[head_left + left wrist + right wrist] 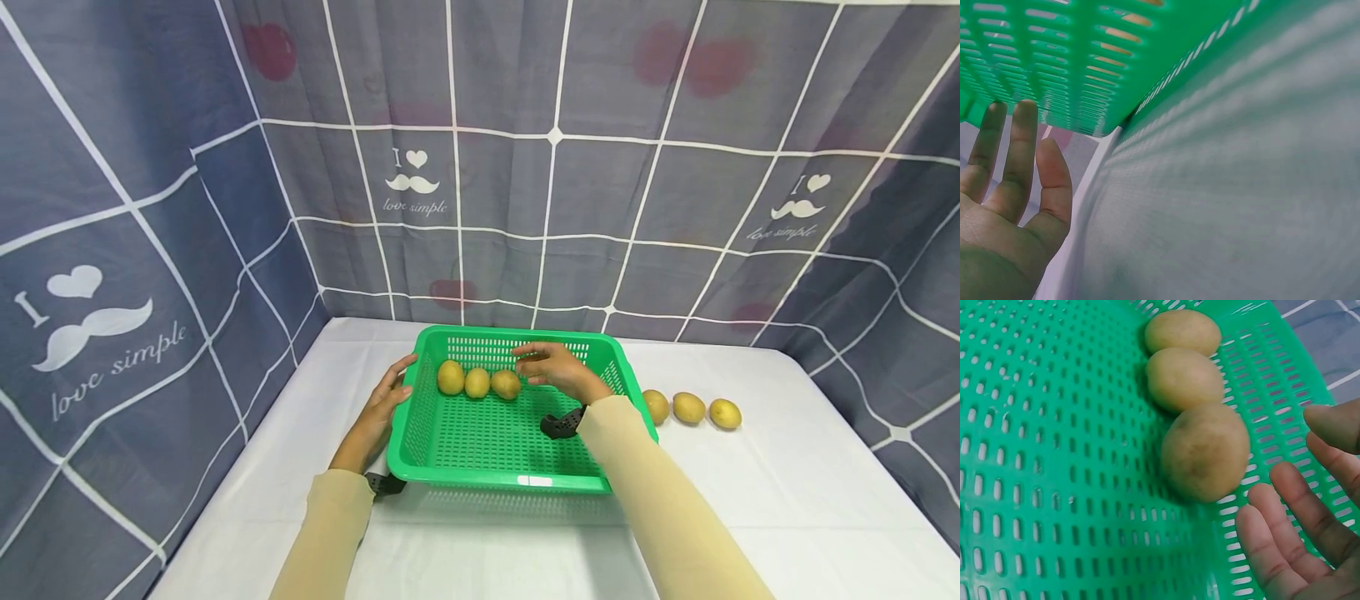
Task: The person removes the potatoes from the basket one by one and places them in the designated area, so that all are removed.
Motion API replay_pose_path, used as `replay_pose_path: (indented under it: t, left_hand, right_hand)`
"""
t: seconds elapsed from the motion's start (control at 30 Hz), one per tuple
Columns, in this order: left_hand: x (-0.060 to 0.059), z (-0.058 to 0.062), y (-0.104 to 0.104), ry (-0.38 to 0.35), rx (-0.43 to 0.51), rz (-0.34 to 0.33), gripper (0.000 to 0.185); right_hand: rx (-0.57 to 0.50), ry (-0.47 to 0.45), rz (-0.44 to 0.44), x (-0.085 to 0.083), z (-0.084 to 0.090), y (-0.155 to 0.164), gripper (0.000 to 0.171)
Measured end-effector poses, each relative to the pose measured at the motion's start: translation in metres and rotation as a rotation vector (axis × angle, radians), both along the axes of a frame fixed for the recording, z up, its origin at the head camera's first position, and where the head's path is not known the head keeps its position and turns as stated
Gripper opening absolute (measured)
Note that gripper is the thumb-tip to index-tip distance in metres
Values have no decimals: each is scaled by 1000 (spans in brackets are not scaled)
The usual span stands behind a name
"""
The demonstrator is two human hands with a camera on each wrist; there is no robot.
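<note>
Right hand [551,369] is released, inside the green basket [480,433]. Three potatoes [477,383] lie just to its left; three further potatoes [688,407] sit outside, rightward, on the surface [787,467]. Left hand [375,412], unclenched, touches the basket's left rim.

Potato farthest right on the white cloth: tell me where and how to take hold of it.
Likely best from above, around the middle of the rightmost potato, leaning in from its right. It is a rounded oval lying on the white cloth, top uncovered; the neighbouring potato lies close on its left, so the right side should give more room.
</note>
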State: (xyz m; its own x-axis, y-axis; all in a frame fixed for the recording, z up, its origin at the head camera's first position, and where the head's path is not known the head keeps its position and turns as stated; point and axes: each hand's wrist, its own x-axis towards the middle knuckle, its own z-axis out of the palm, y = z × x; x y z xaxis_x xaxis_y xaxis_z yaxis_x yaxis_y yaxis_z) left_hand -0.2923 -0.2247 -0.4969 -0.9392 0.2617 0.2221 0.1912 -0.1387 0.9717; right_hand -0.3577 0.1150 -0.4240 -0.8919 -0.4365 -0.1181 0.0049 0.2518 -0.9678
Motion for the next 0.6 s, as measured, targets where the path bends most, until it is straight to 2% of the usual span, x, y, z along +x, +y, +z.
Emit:
replay_pose_path:
  t: [0.13,0.6]
  left_hand:
    - [0,1,0,0,-2,-3,67]
    - [-2,-2,-1,8,-1,-13,68]
  right_hand:
    - [10,7,-7,-1,-4,-3,46]
    - [73,-66,-68,-2,-13,-11,48]
